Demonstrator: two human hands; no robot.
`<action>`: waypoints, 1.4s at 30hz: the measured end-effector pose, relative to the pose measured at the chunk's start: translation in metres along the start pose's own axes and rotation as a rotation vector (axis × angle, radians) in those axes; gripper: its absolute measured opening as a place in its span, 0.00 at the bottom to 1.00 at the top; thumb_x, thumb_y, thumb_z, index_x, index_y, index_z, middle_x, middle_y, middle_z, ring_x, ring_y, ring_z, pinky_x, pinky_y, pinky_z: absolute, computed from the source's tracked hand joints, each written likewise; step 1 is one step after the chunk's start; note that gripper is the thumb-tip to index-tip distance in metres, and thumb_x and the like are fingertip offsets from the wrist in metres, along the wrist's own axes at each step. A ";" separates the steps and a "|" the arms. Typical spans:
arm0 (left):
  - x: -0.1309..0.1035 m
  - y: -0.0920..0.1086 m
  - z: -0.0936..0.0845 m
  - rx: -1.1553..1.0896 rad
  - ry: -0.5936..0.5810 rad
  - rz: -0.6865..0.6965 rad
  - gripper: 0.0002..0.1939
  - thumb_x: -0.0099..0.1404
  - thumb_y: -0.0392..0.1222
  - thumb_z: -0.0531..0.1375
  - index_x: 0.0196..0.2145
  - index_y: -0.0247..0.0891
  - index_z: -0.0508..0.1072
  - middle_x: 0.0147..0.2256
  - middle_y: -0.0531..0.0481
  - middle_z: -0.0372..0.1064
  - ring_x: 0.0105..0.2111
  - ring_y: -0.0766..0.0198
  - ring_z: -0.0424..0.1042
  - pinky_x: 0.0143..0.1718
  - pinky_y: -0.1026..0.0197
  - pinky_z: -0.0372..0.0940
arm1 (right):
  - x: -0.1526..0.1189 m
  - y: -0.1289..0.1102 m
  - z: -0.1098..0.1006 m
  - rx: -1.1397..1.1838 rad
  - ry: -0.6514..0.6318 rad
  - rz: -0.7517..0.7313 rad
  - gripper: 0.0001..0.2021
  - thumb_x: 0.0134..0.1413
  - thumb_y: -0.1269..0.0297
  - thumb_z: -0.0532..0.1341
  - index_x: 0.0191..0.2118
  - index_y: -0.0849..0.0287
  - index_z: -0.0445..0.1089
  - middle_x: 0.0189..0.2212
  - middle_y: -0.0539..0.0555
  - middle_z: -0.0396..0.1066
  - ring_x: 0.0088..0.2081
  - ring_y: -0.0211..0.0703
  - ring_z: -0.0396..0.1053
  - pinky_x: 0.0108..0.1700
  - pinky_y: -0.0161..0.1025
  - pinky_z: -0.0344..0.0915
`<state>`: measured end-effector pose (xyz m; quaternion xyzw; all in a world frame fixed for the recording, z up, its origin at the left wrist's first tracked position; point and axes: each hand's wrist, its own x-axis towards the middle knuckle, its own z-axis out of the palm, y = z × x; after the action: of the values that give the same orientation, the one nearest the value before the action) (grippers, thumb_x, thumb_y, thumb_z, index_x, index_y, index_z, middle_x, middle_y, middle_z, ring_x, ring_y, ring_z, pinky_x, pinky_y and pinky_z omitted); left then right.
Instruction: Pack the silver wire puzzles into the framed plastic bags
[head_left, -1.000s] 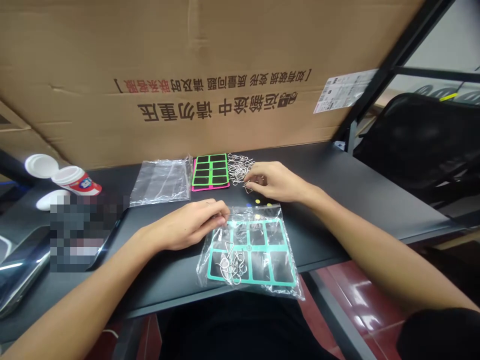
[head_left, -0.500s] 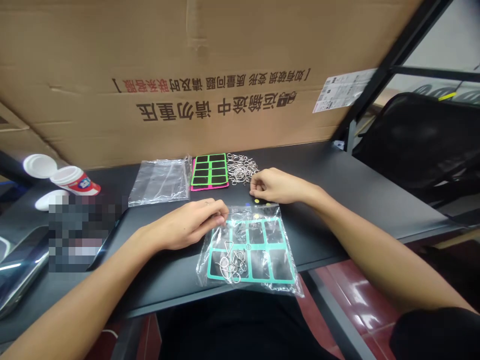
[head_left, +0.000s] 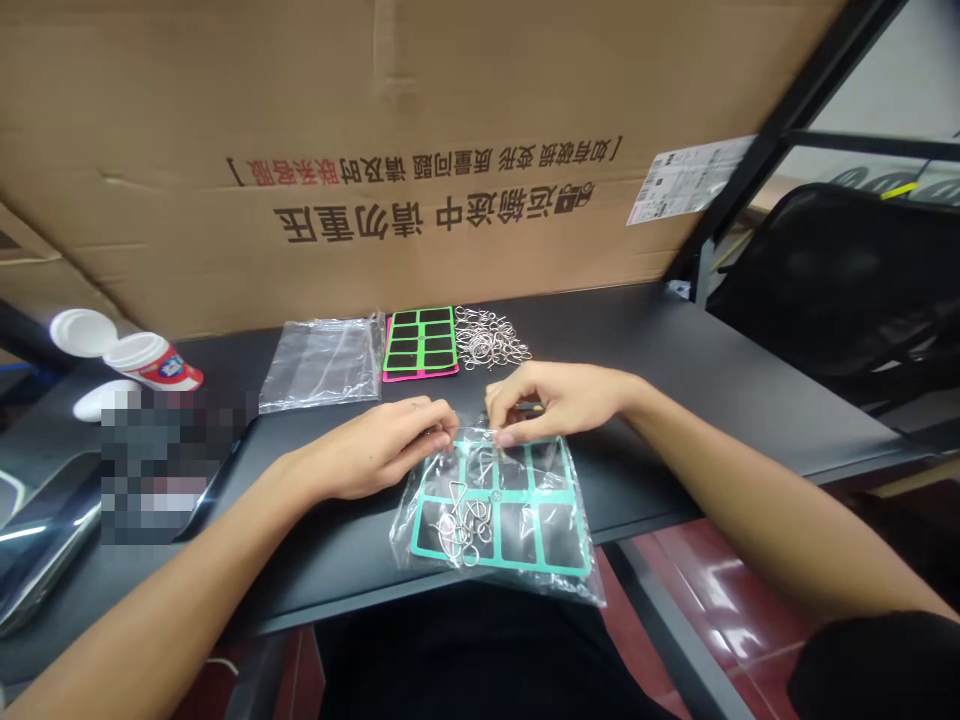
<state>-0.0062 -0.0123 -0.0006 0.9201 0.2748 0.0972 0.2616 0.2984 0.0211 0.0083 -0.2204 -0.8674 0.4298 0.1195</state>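
A clear plastic bag (head_left: pixel 589 585) lies at the table's near edge. Inside it are a teal-framed card with black panels (head_left: pixel 519 500) and a small heap of metal wire hooks (head_left: pixel 465 525). My left hand (head_left: pixel 397 440) pinches the bag's upper left edge between thumb and fingers. At the bag's mouth, my right hand (head_left: pixel 551 400) has its thumb and fingertips closed together. A bit of bent wire (head_left: pixel 487 464) shows just below those fingertips, but whether they grip it or the plastic is unclear. More wire hooks (head_left: pixel 491 340) lie piled beyond my right hand.
Green and pink framed cards (head_left: pixel 421 340) lie stacked beside the hook pile. Left of them is a stack of clear bags (head_left: pixel 322 365). A paper cup (head_left: pixel 161 362) lies tipped at the left. A large cardboard sheet (head_left: pixel 420 100) stands along the back.
My right hand has come from beside the hook pile towards me, to the bag's mouth. A bit of wire now shows under its fingertips. My left hand has stayed on the bag.
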 end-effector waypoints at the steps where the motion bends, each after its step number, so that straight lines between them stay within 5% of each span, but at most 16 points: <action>1: 0.000 0.000 0.000 -0.002 0.003 0.004 0.13 0.86 0.48 0.49 0.51 0.43 0.71 0.44 0.48 0.75 0.42 0.60 0.75 0.44 0.57 0.67 | -0.001 0.002 -0.002 -0.024 0.029 -0.020 0.12 0.66 0.56 0.68 0.43 0.59 0.83 0.39 0.55 0.81 0.36 0.42 0.73 0.40 0.40 0.68; 5: 0.000 0.000 0.001 0.001 0.020 0.031 0.11 0.85 0.45 0.50 0.51 0.42 0.72 0.44 0.48 0.76 0.42 0.60 0.76 0.44 0.58 0.68 | -0.006 0.028 -0.016 -0.390 0.497 0.079 0.11 0.68 0.63 0.64 0.48 0.59 0.82 0.44 0.59 0.81 0.41 0.48 0.76 0.46 0.45 0.70; 7: -0.001 0.000 0.002 0.039 0.050 0.077 0.11 0.85 0.44 0.51 0.50 0.42 0.72 0.43 0.48 0.75 0.41 0.60 0.75 0.44 0.58 0.68 | -0.007 0.045 -0.021 -0.573 0.580 0.151 0.12 0.68 0.65 0.63 0.50 0.60 0.81 0.47 0.61 0.80 0.42 0.51 0.77 0.49 0.48 0.71; 13: 0.001 -0.003 0.000 0.275 0.268 0.259 0.08 0.83 0.38 0.53 0.47 0.40 0.72 0.39 0.48 0.74 0.38 0.60 0.72 0.42 0.58 0.69 | -0.003 0.065 -0.017 -0.733 0.512 0.226 0.17 0.70 0.54 0.66 0.55 0.59 0.79 0.51 0.63 0.78 0.52 0.60 0.76 0.55 0.53 0.72; 21: -0.001 0.010 -0.006 0.480 0.516 0.641 0.10 0.74 0.32 0.58 0.48 0.46 0.71 0.35 0.52 0.77 0.36 0.58 0.75 0.40 0.52 0.69 | 0.000 0.056 -0.015 -0.879 0.388 0.254 0.09 0.75 0.62 0.60 0.47 0.57 0.79 0.44 0.61 0.78 0.51 0.58 0.72 0.51 0.49 0.68; 31: 0.001 -0.001 0.005 0.178 0.195 0.246 0.07 0.83 0.38 0.53 0.49 0.40 0.71 0.38 0.50 0.71 0.36 0.62 0.71 0.39 0.60 0.66 | 0.006 0.062 -0.013 -0.951 0.379 0.277 0.08 0.73 0.69 0.57 0.41 0.58 0.72 0.42 0.62 0.77 0.46 0.56 0.70 0.47 0.48 0.65; 36: 0.000 0.001 0.004 0.147 0.141 0.193 0.08 0.84 0.40 0.52 0.49 0.41 0.70 0.39 0.50 0.71 0.36 0.62 0.71 0.40 0.60 0.65 | 0.004 0.061 -0.015 -0.775 0.423 0.235 0.07 0.72 0.61 0.63 0.40 0.56 0.72 0.40 0.60 0.77 0.46 0.57 0.71 0.46 0.48 0.67; 42: 0.000 -0.001 0.005 0.133 0.129 0.187 0.08 0.84 0.40 0.51 0.49 0.41 0.70 0.39 0.50 0.71 0.37 0.62 0.71 0.41 0.60 0.65 | 0.009 0.055 -0.015 -0.761 0.400 0.283 0.10 0.70 0.68 0.61 0.33 0.55 0.70 0.34 0.60 0.76 0.41 0.55 0.72 0.44 0.47 0.65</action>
<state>-0.0044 -0.0139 -0.0053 0.9488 0.2099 0.1619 0.1716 0.3121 0.0651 -0.0267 -0.4437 -0.8849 0.0415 0.1353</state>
